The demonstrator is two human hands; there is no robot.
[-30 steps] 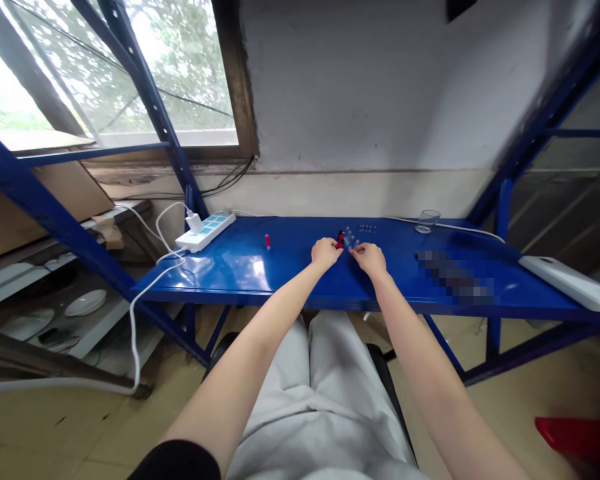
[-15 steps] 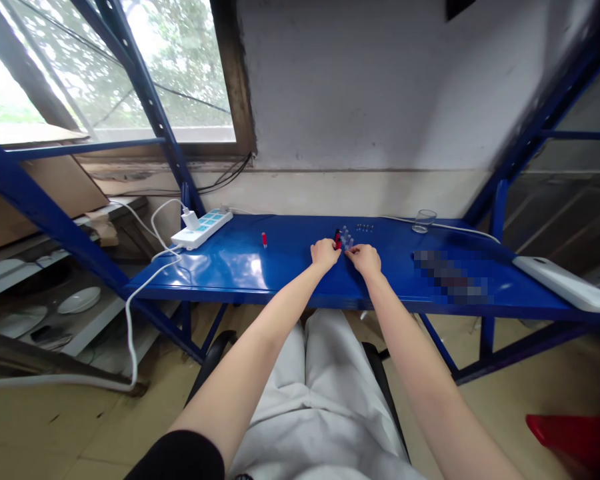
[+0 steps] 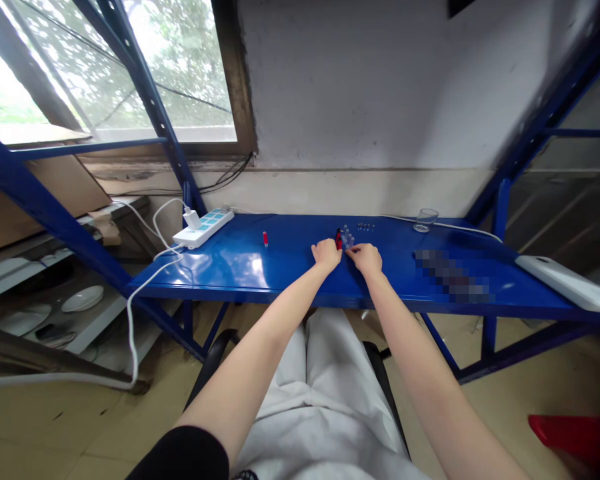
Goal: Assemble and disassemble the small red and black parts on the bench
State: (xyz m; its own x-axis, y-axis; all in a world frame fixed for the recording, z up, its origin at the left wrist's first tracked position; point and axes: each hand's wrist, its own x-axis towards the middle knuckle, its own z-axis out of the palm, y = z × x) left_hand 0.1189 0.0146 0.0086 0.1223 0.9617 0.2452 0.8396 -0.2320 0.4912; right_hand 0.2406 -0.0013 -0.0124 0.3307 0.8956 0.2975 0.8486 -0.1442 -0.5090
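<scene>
At the middle of the blue table, my left hand (image 3: 327, 255) is closed, its fingertips against a small cluster of red tube-shaped pieces (image 3: 339, 241). What its fingers grip is hidden. My right hand (image 3: 365, 259) rests just to the right, thumb and fingers pinched together beside small clear upright tubes (image 3: 348, 237). Whatever is in that pinch is too small to make out. Further left, a single red-topped small tube (image 3: 265, 239) stands upright by itself. Behind the hands lie several tiny clear or metallic pieces (image 3: 366, 227) in rows.
A white power strip (image 3: 203, 229) with a plugged-in charger sits on the table's left end. A drinking glass (image 3: 425, 221) stands at the back right, near a white cable. A blurred-out item (image 3: 453, 277) and a white flat device (image 3: 565, 283) lie on the right.
Both hands stay in nearly the same place at the cluster. The whole view has shifted very slightly.
</scene>
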